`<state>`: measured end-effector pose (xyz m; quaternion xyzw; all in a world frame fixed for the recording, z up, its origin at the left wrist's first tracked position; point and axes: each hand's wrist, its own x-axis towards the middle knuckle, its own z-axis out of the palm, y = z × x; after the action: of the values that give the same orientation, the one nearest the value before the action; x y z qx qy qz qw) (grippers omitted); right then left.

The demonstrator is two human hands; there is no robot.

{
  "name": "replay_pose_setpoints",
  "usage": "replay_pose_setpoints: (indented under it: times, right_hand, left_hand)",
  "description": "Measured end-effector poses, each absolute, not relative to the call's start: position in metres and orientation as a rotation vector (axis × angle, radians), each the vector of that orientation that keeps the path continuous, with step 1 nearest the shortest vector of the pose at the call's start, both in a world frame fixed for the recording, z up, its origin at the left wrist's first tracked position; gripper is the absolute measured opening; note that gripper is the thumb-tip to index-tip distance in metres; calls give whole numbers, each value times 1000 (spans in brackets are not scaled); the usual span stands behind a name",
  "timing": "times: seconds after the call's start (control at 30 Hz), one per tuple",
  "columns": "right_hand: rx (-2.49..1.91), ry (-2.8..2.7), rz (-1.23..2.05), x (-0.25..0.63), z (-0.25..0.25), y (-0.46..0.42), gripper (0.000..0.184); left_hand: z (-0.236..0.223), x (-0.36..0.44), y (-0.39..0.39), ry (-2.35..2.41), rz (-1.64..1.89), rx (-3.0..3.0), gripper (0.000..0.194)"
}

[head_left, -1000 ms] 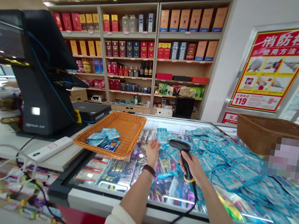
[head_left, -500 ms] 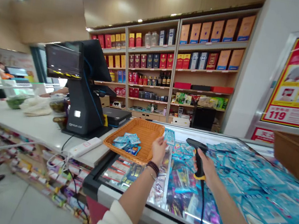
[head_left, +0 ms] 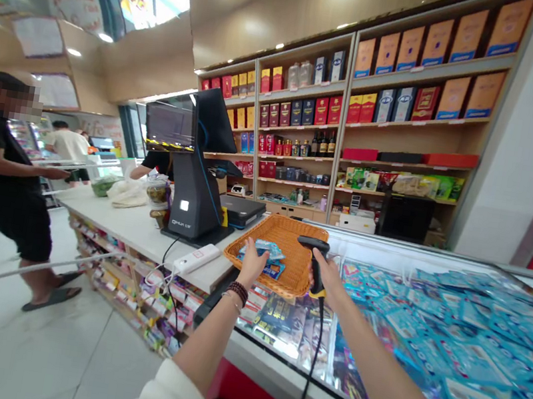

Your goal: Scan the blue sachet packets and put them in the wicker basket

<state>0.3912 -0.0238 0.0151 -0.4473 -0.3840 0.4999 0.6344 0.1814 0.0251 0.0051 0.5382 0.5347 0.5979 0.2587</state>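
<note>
My left hand [head_left: 253, 263], with a beaded bracelet at its wrist, reaches over the near left side of an orange woven basket [head_left: 298, 256]. Its thumb and fingers are spread over blue packets [head_left: 274, 252] lying in the basket; whether the fingertips touch them is hard to see. My right hand [head_left: 329, 278] is wrapped round the grip of a black corded barcode scanner [head_left: 314, 254], beside the basket's right rim. The scanner's head points left, toward the basket, and its cord hangs down over the freezer's front.
Many blue packets [head_left: 469, 326] cover the glass-topped freezer on the right. A checkout terminal [head_left: 196, 195] and a white power strip [head_left: 197, 258] stand on the counter to the left. Behind are shelves of boxes. A person [head_left: 3, 164] stands at far left; another person's arm shows behind the terminal.
My left hand has moved left, from the basket's right rim to over the packets inside, and its fingers have spread. The scanner in my right hand has come left, close to the basket. The view has turned left.
</note>
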Motion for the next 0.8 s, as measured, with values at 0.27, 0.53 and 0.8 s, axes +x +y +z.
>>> replay_pose_setpoints:
  times: [0.27,0.53,0.8]
  right_hand:
    - [-1061,-850,1109,417,-3,-44,45]
    - [-1087,-722,893,525,6,-100,47]
    - [-1124,-559,709,603,-8,-156,43]
  left_hand:
    - [7,222,-6,2026,1119,1839,80]
    - [10,289,-12,1635,1248,2147,58]
    - [-22,427,-49,943,1182,2042,31]
